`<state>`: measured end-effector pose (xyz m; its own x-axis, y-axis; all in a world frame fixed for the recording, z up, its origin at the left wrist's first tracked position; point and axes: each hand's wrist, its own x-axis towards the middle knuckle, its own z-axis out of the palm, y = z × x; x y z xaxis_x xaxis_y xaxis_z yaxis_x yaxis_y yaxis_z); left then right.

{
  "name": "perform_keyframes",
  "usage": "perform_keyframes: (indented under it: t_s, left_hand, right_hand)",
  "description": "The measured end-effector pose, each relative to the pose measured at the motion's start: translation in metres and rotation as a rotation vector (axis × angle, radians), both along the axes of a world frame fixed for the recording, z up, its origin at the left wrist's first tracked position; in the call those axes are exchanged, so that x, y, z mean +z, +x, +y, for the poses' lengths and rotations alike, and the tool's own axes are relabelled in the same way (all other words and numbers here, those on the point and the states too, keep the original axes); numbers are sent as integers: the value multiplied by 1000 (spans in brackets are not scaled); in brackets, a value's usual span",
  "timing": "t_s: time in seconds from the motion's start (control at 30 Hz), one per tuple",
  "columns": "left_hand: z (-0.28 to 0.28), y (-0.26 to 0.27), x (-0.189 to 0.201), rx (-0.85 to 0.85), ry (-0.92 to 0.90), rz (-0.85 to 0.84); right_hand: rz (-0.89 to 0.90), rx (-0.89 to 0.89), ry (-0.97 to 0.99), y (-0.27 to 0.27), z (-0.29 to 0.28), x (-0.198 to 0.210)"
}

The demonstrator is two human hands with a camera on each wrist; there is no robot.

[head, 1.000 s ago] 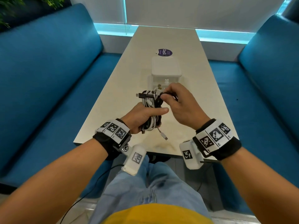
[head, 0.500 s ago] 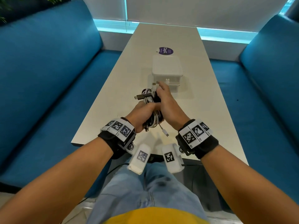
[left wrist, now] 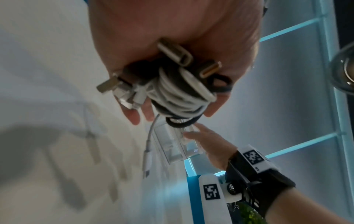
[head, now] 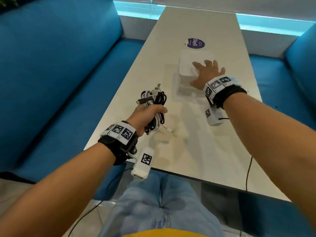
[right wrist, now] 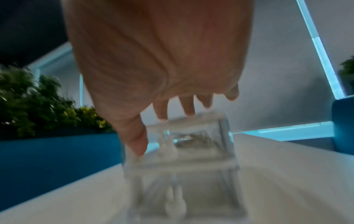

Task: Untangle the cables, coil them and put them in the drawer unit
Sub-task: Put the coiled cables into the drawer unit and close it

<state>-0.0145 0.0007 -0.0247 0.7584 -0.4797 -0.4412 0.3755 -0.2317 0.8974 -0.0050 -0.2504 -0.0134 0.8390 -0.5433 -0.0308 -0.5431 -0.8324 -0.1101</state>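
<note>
My left hand (head: 147,115) grips a coiled bundle of black and white cables (head: 154,100) above the near part of the white table (head: 213,151); several plugs stick out of the top and bottom. In the left wrist view the cable bundle (left wrist: 180,94) fills my left hand (left wrist: 172,45). The clear plastic drawer unit (head: 191,65) stands in the middle of the table. My right hand (head: 206,72) is open with fingers spread over the unit's right front side. In the blurred right wrist view my right hand (right wrist: 162,68) hovers at the drawer unit (right wrist: 184,151).
A purple round sticker (head: 195,43) lies on the table beyond the unit. Blue sofa benches (head: 59,74) run along both sides of the table. Green plants (right wrist: 34,98) stand behind the left bench. My knees in jeans (head: 159,207) are under the near table edge.
My right hand has let go of the cable bundle and moved forward and right to the drawer unit, fingers now spread. The left hand keeps holding the bundle.
</note>
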Motion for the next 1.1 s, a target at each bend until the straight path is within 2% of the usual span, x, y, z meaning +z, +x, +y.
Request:
perform_keyframes:
  t_s: [0.17, 0.4, 0.47, 0.53, 0.57, 0.63, 0.67, 0.7, 0.77, 0.87, 0.97, 1.1]
  left_hand:
    - [-6, 9, 7, -75, 112, -278]
    - [-7, 8, 20, -431, 374, -894]
    - [-2, 5, 20, -496, 432, -987]
    - [3, 0, 23, -544, 506, -992]
    - [6, -2, 23, -540, 523, -985]
    - [11, -4, 24, -512, 533, -981]
    - [12, -4, 23, -503, 533, -985]
    - [12, -5, 23, -502, 535, -988]
    - [11, -7, 24, -504, 540, -986]
    - [10, -5, 23, -508, 542, -1000]
    - [10, -5, 21, -507, 557, -1004]
    - [12, -3, 21, -479, 591, -1000]
  right_hand:
    - [-41, 38, 28, -15, 24, -21]
    - [-51, 252, 53, -72, 79, -11]
    - [-84, 298, 101, -85, 85, -10]
    - [-194, 285, 280, -100, 90, -14]
    - [-308, 237, 361, -108, 94, -18]
    - [-581, 76, 388, -125, 102, -30]
    - [-659, -15, 372, -135, 106, -36]
    - [-663, -105, 383, -142, 110, -41]
    - [-461, -235, 474, -146, 114, -53]
    - [-165, -198, 559, -129, 116, -63]
    - [-132, -206, 571, -111, 121, -63]
    - [-112, -223, 469, -111, 126, -61]
